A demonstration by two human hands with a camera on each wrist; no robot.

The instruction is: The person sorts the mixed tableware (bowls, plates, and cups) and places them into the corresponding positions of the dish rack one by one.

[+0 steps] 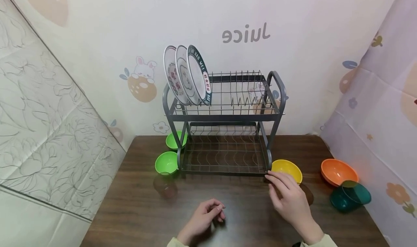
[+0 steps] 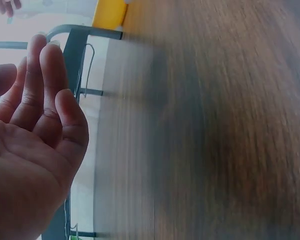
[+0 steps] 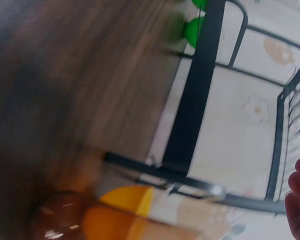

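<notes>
In the head view my left hand (image 1: 203, 218) hovers low over the front middle of the table with loosely bent fingers and nothing in them. The left wrist view shows its bare palm (image 2: 27, 150). My right hand (image 1: 291, 200), fingers extended, is above the rack's front right corner, near a yellow bowl (image 1: 288, 169) and a brown see-through cup (image 1: 307, 194) that it partly covers. No held object shows in it. The two-tier dish rack (image 1: 224, 117) carries three plates, the frontmost a green-rimmed plate (image 1: 199, 75), upright at the upper left.
Two green bowls, a front one (image 1: 167, 163) and a rear one (image 1: 176, 140), stand left of the rack. A see-through reddish cup (image 1: 165, 187) sits before them. At the right are an orange bowl (image 1: 338, 171) and a tilted teal cup (image 1: 349, 197). Walls flank the wooden table (image 1: 130, 211).
</notes>
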